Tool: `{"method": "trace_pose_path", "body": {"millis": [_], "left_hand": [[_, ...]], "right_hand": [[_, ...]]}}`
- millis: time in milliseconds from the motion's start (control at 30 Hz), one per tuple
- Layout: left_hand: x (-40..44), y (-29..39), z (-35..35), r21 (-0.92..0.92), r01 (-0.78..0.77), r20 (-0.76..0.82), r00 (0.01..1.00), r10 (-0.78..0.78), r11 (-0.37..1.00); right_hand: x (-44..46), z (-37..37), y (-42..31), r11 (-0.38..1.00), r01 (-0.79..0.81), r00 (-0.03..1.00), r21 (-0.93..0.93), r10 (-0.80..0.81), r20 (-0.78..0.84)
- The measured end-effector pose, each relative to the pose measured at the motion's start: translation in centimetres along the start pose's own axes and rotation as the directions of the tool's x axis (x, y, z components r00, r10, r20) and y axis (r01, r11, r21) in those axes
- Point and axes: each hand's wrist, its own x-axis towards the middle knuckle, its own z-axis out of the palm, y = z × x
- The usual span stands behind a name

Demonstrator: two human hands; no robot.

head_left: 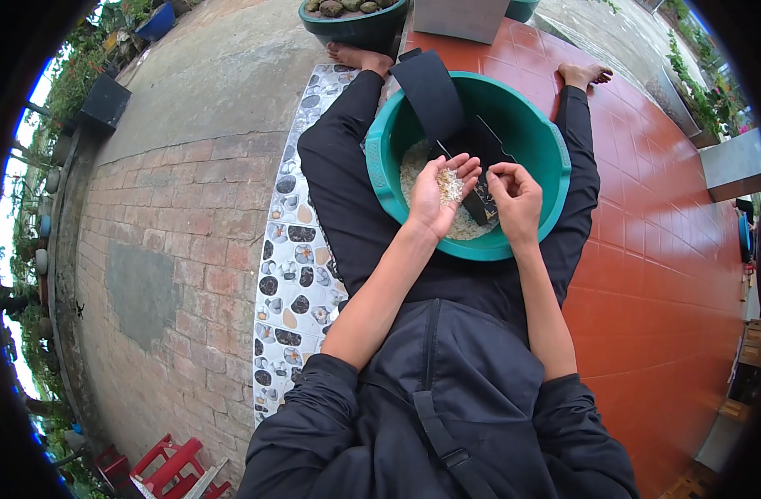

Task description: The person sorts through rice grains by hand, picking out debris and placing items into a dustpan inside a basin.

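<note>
A large green basin [380,179] stands between my outstretched legs, with pale grains [470,226] over its bottom. My left hand [440,193] is palm up above the basin's left part, cupping a small heap of whitish grains [451,185]. Just to its right, my right hand [516,195] is raised with thumb and fingertips pinched together; whatever they hold, if anything, is too small to make out. A black device [430,96] with a broad curved panel leans inside the basin over its far rim. Its lower dark part reaches down between my hands to the grains.
Red tiles [638,283] lie to the right, and a pebble-patterned tile strip [289,283] to the left, beside brick paving [206,249]. Beyond my feet are a dark planter [355,25] and a grey block [459,18]. Red stools [168,466] stand at the lower left.
</note>
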Motion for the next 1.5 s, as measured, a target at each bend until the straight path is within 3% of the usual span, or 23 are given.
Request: {"method": "trace_pose_path", "body": {"millis": [67, 100, 167, 300, 1500], "left_hand": [[0.2, 0.0, -0.2, -0.014, -0.002, 0.006, 1.0, 0.002, 1.0], [0.2, 0.0, -0.3, -0.021, -0.001, 0.014, 1.0, 0.002, 1.0], [0.3, 0.0, -0.4, -0.028, -0.001, 0.023, 1.0, 0.001, 1.0], [0.2, 0.1, -0.3, -0.021, -0.006, 0.015, 1.0, 0.007, 1.0], [0.3, 0.2, -0.3, -0.018, -0.001, 0.022, 1.0, 0.002, 1.0]], "right_hand": [[-0.5, 0.4, -0.7, 0.998, 0.005, 0.987, -0.063, 0.005, 0.16], [-0.7, 0.5, -1.1, 0.998, 0.005, 0.987, -0.062, 0.005, 0.16], [-0.9, 0.8, -1.7, 0.95, 0.212, 0.945, -0.231, -0.139, 0.295], [-1.0, 0.9, -1.8, 0.903, 0.309, 0.921, -0.298, -0.205, 0.332], [-1.0, 0.8, -1.8, 0.885, 0.312, 0.912, -0.346, -0.176, 0.37]]}}
